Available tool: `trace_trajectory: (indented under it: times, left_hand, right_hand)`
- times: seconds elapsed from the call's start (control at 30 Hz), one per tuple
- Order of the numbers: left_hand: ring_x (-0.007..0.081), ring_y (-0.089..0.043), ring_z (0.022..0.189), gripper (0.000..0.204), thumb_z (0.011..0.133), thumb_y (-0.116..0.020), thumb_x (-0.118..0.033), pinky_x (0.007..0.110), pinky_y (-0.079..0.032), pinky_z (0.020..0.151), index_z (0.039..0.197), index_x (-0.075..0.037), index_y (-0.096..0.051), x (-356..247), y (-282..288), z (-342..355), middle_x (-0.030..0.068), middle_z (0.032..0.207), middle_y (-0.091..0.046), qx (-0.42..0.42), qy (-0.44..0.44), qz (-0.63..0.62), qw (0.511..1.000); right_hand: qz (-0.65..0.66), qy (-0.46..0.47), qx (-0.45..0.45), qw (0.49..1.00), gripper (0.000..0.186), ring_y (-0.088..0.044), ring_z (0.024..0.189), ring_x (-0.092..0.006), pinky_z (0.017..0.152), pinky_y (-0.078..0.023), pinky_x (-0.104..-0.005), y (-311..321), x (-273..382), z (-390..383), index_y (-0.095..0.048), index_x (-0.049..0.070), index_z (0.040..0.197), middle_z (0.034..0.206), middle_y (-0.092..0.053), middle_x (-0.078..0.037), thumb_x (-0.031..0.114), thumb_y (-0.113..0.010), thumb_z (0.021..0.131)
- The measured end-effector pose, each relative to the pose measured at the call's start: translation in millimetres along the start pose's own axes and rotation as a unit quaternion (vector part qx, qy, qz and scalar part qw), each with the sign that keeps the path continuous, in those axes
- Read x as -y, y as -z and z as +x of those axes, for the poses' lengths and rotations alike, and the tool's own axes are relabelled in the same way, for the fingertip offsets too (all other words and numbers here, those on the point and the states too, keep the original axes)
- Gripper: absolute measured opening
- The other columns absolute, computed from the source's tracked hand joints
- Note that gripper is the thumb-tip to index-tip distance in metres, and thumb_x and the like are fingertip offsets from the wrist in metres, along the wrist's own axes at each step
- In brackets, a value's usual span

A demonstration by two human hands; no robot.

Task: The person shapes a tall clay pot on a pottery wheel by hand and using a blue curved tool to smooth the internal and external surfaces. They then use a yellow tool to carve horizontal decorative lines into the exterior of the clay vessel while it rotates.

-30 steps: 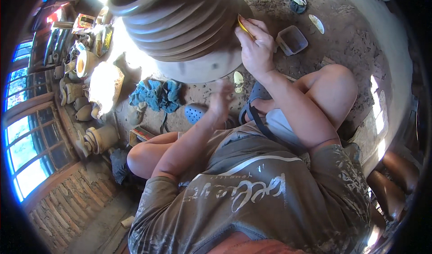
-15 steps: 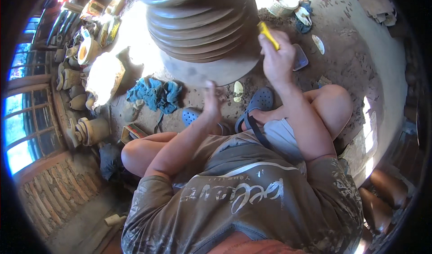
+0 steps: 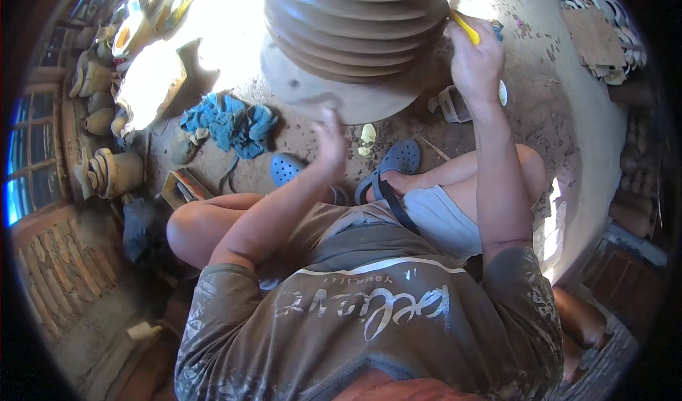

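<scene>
A large brown clay pot (image 3: 355, 35) with deep ridges running round its wall stands on a round flat wheel head (image 3: 312, 97) in front of me. My right hand (image 3: 477, 67) is closed round a small yellow tool (image 3: 466, 27), at the pot's right side. Whether the tool touches the clay, I cannot tell. Close to the wheel head's near edge, my left hand (image 3: 330, 144) is held up with its fingers stretched out and nothing in it. The pot's rim lies beyond the upper edge of the picture.
Left of the wheel lies a crumpled blue cloth (image 3: 231, 125). A small open box (image 3: 183, 188) is by my left knee. A pale yellow piece (image 3: 367, 135) and a plastic container (image 3: 452, 105) rest on the dirt floor. Clay vessels (image 3: 115, 172) line the left wall.
My right hand has moved forward and right with the yellow tool, staying beside the pot. The view has shifted, so the pot's rim has left the picture. My left hand stays near the wheel head.
</scene>
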State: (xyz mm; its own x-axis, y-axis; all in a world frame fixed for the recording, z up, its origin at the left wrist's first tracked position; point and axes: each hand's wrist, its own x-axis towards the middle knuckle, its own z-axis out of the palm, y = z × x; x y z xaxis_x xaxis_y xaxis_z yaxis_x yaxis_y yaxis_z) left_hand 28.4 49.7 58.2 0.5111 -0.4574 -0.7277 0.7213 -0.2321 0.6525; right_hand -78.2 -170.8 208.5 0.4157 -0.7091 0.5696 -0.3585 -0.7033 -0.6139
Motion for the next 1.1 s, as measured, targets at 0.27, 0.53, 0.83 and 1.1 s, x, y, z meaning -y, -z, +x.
trace_trajectory:
  times: [0.27, 0.53, 0.83, 1.1]
  left_hand:
    - [0.0397, -0.028, 0.148, 0.098, 0.095, -0.025, -0.079, 0.059, -0.024, 0.119, 0.158, -0.003, -0.023, -58, 45, 82, 0.0206, 0.160, -0.031, 0.053, -0.114, -0.106, 0.986]
    - [0.0405, -0.033, 0.145, 0.091, 0.098, -0.030, -0.075, 0.061, -0.029, 0.116, 0.161, -0.011, -0.014, 52, 10, 29, 0.0222, 0.163, -0.025, 0.130, 0.001, 0.074, 0.989]
    - [0.0330, -0.033, 0.147, 0.090, 0.101, -0.023, -0.070, 0.045, -0.031, 0.120, 0.156, 0.002, -0.025, -84, 57, 93, 0.0203, 0.161, -0.030, 0.023, -0.105, -0.111, 0.988]
    - [0.0416, -0.026, 0.149, 0.102, 0.092, -0.036, -0.081, 0.064, -0.020, 0.118, 0.161, -0.011, -0.008, 23, 2, -11, 0.0246, 0.162, -0.023, 0.119, 0.057, 0.071, 0.989]
  right_hand:
    - [0.075, -0.127, -0.010, 0.989, 0.028, -0.066, 0.102, -0.0253, 0.094, -0.049, -0.0348, 4, 7, -3, -0.072, -0.004, 0.109, 0.110, -0.069, -0.017, 0.018, -0.069, 0.092]
    - [0.120, -0.056, 0.004, 0.991, 0.019, -0.049, 0.066, -0.0036, 0.058, -0.040, -0.0209, -2, 18, -11, -0.072, -0.002, 0.112, 0.098, -0.061, -0.002, 0.008, -0.066, 0.097]
    - [0.082, -0.060, 0.007, 0.995, 0.023, -0.064, 0.099, -0.0228, 0.090, -0.050, -0.0342, 3, 25, -17, -0.073, -0.002, 0.113, 0.104, -0.068, -0.015, 0.008, -0.066, 0.094]
    - [0.085, -0.022, 0.010, 0.996, 0.020, -0.049, 0.062, -0.0041, 0.053, -0.039, -0.0221, -1, 18, -16, -0.072, -0.004, 0.113, 0.101, -0.062, -0.006, 0.006, -0.066, 0.096]
